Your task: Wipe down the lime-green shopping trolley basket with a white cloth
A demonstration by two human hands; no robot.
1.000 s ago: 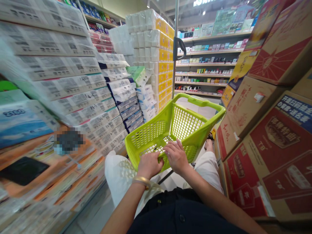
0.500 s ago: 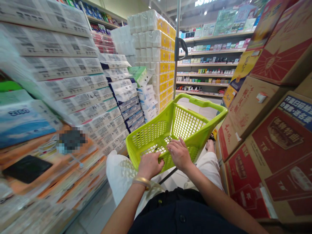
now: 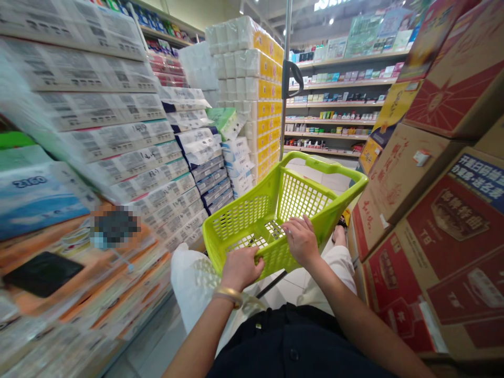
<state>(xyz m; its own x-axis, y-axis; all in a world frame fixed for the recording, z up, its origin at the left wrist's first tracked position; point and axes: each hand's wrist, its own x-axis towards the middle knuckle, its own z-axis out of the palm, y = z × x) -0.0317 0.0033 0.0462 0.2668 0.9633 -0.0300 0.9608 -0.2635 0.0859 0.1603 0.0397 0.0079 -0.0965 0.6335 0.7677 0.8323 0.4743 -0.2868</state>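
A lime-green plastic shopping basket [image 3: 252, 215] is held in front of me in a store aisle, and nothing shows inside it. My left hand [image 3: 241, 268] is closed round its near rim; a gold bangle is on that wrist. My right hand [image 3: 302, 240] rests on the near rim further right, fingers curled over the edge. A tall metal pole with a black handle [image 3: 290, 77] rises behind the basket.
Stacks of packaged tissue and paper goods [image 3: 118, 157] fill the left side. Toilet-roll packs with yellow labels [image 3: 252, 94] stand ahead. Brown and red cardboard cartons [image 3: 433, 210] are piled on the right. Stocked shelves [image 3: 334, 110] line the far wall. My white trousers and a sandalled foot show below.
My right hand slid to the right along the basket's near rim, away from the left hand. The left hand kept its grip. The basket shifted slightly.
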